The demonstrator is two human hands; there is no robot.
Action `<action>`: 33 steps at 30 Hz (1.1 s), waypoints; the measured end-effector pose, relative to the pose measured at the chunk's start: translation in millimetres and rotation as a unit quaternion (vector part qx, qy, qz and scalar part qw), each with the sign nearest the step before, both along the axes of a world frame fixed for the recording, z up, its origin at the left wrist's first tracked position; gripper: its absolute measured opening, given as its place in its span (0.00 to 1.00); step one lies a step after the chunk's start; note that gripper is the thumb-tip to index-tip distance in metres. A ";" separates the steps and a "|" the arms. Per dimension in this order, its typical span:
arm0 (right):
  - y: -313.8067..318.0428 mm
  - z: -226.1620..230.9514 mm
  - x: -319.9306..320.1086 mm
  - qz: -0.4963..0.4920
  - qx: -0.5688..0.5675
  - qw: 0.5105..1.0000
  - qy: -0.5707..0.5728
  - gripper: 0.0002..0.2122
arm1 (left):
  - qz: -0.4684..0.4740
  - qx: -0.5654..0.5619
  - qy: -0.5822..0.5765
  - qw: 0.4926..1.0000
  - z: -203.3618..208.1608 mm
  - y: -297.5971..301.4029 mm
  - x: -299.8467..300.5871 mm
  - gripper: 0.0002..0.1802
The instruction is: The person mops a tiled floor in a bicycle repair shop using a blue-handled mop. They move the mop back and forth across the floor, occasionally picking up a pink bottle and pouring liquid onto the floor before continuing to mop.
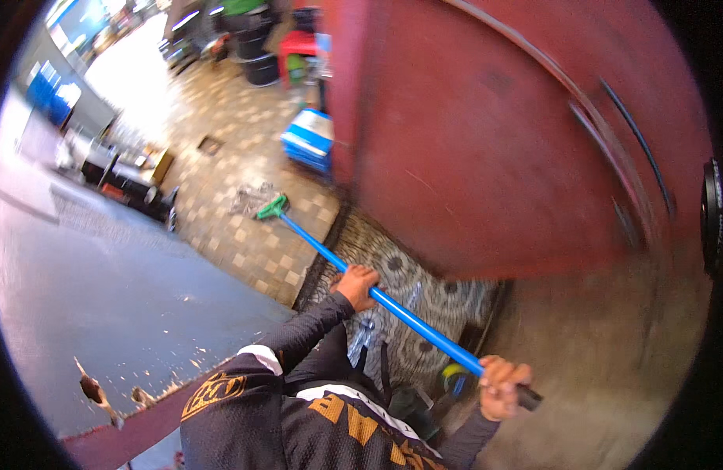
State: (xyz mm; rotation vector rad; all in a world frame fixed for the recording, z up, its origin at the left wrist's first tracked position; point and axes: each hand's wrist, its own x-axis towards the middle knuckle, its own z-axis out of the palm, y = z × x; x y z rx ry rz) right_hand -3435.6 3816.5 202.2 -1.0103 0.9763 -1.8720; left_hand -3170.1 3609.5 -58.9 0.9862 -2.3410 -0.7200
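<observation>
A string mop with a long blue handle [424,329] slants across the view, from near my body at the lower right to the floor at the upper left. My left hand [357,287] is closed round the middle of the handle. Near its dark end cap, my right hand [501,388] grips the same handle. The green mop clamp [273,207] and the grey mop strings [251,200] rest on the tiled floor [244,243], beyond a dark threshold.
A red door or panel [487,149] stands on the right, and a grey-blue panel with chipped edges [142,313] on the left. Patterned flooring [393,262] lies beneath me. Past the threshold are a blue-and-white box [309,141], a red stool [297,45], and black drums [259,69].
</observation>
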 end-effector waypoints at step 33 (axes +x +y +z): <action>386.8 178.8 292.6 -0.843 0.047 0.512 0.155 0.13 | -0.865 0.074 -0.201 0.455 -2.7 456.4 -224.2 0.20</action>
